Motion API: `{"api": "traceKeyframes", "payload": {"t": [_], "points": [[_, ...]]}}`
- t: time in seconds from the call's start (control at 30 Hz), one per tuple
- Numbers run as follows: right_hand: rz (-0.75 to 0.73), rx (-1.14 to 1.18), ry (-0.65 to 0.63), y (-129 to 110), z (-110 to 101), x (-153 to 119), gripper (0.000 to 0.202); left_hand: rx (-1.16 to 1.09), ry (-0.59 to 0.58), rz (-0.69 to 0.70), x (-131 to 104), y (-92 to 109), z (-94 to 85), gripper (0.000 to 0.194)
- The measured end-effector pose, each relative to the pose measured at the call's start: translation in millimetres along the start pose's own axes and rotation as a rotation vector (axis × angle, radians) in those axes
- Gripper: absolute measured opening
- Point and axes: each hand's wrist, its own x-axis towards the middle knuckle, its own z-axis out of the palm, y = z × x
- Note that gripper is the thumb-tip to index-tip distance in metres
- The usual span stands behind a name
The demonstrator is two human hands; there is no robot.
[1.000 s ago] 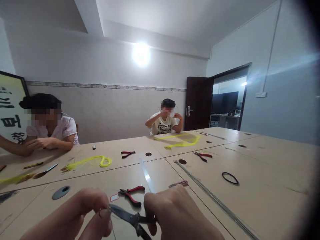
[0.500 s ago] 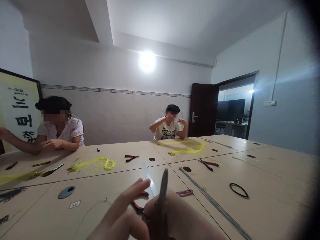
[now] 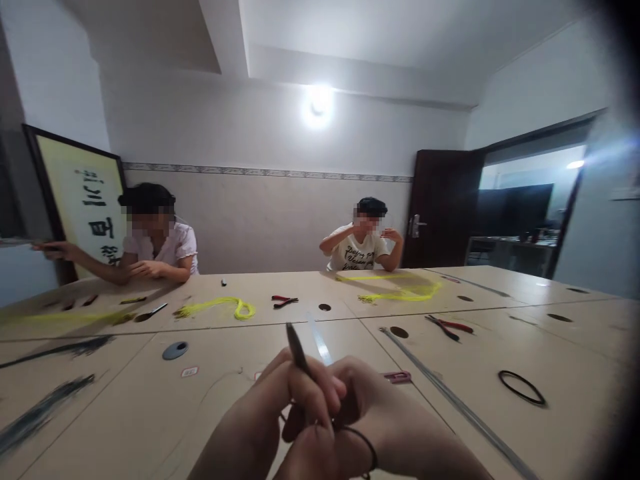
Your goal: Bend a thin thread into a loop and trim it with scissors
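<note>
Where the bench [image 3: 135, 427] extends to the left, two bundles of dark strands [image 3: 45, 415] lie one beyond the other. A co-worker [image 3: 160, 247] sits at the far edge, one arm extended to the side. A grey oval cap [image 3: 171, 352] and a small red-bordered label [image 3: 190, 372] lie next, with a bundle of yellow strands [image 3: 204, 309] beyond them. The left hand [image 3: 273, 407] is at bottom centre, its grip closed with bent fingers around a bladed tool [image 3: 297, 348]; the tip projects upward, clear of the fingers. A metal strip [image 3: 319, 337] lies beyond, partly hidden. The right hand [image 3: 387, 417] meets the left; its fingers are largely covered, so the opening of its grip, and any hold on the tool, cannot be determined. A dark loop [image 3: 373, 450] is against this hand. A pink tool [image 3: 399, 377] lies just beyond it. Farther right are red-and-black pliers [image 3: 449, 328], a diagonal wire bundle [image 3: 450, 397] and a black ring [image 3: 543, 400].
</note>
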Motion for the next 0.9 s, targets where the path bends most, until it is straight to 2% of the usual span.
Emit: {"api": "traceKeyframes", "payload": {"t": [0.07, 0.17, 0.27, 0.33, 0.4, 0.47, 0.53, 0.6, 0.67, 0.73, 0.8, 0.9], "points": [[0.027, 0.044, -0.108, 1.0, -6.3, 5.6, 0.03, -0.108, 0.117, -0.086, -0.7, 6.2, 7.9, 0.015], [0.011, 0.059, -0.13, -0.2, -6.8, 4.5, 0.025, -0.277, 0.195, -0.098, 1.0, 10.4, 18.3, 0.015], [-0.069, -0.131, 0.062, -5.7, 4.9, -3.2, 0.006, -0.29, 0.236, 0.005, 3.0, 8.2, 22.5, 0.016], [-0.149, -0.325, 0.22, -9.9, 13.5, -6.6, 0.007, -0.242, 0.24, 0.059, 3.1, 5.9, 22.8, 0.018], [-0.228, -0.44, 0.31, -12.4, 17.1, -7.0, 0.006, -0.181, 0.253, 0.099, 2.4, 4.5, 21.1, 0.018], [-0.288, -0.495, 0.386, -11.7, 14.1, -6.0, 0.006, -0.117, 0.288, 0.114, 1.8, 4.5, 16.9, 0.017], [-0.346, -0.533, 0.518, -8.5, 6.5, -6.3, 0.011, -0.055, 0.331, 0.097, 1.6, 5.7, 10.4, 0.017], [-0.413, -0.519, 0.67, -4.7, -2.0, -9.4, 0.014, 0.015, 0.363, 0.073, 1.1, 7.4, 3.1, 0.016], [-0.437, -0.454, 0.746, -3.2, -9.0, -15.3, 0.017, 0.082, 0.389, 0.067, 0.1, 9.2, -3.2, 0.015], [-0.369, -0.384, 0.703, -5.2, -13.5, -22.2, 0.022, 0.158, 0.399, 0.076, -1.1, 10.9, -7.1, 0.015], [-0.27, -0.356, 0.586, -9.7, -14.5, -27.8, 0.027, 0.26, 0.41, 0.091, -2.0, 12.5, -8.5, 0.015], [-0.172, -0.262, 0.511, -15.3, -6.5, -30.8, 0.043, 0.414, 0.408, 0.126, -2.5, 15.1, -7.6, 0.014]]}}
